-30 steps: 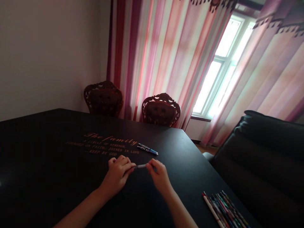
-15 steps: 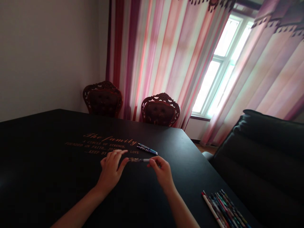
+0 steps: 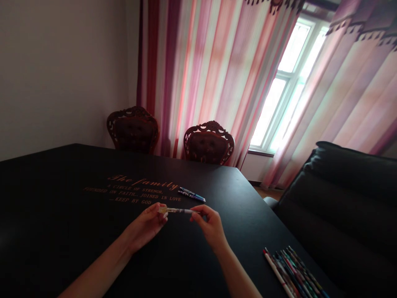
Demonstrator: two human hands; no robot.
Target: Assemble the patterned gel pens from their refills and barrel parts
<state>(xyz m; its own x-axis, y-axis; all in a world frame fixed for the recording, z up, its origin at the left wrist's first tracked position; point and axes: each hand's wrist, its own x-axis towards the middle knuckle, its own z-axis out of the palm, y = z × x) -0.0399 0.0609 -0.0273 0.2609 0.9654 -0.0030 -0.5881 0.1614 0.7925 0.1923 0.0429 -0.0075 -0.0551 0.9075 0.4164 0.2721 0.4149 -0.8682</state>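
A slim pen [image 3: 180,210] with a pale barrel lies level between my two hands, above the black table [image 3: 173,256]. Its left end is in the closed fingers of my left hand [image 3: 150,223], where something small and yellowish shows at the fingertips. The thumb and fingers of my right hand [image 3: 209,225] pinch the right end. Just beyond, two blue patterned pens [image 3: 192,195] rest side by side on the table, near gold printed lettering [image 3: 142,182].
Several pens [image 3: 294,271] lie in a row at the table's lower right. Two carved chairs [image 3: 135,130] [image 3: 209,142] stand behind the far edge. A dark leather seat [image 3: 344,207] is at the right, with striped curtains and a window behind.
My left hand has turned and its spread fingers have closed round the pen's left end. My right hand keeps its pinch on the other end, nearly in place.
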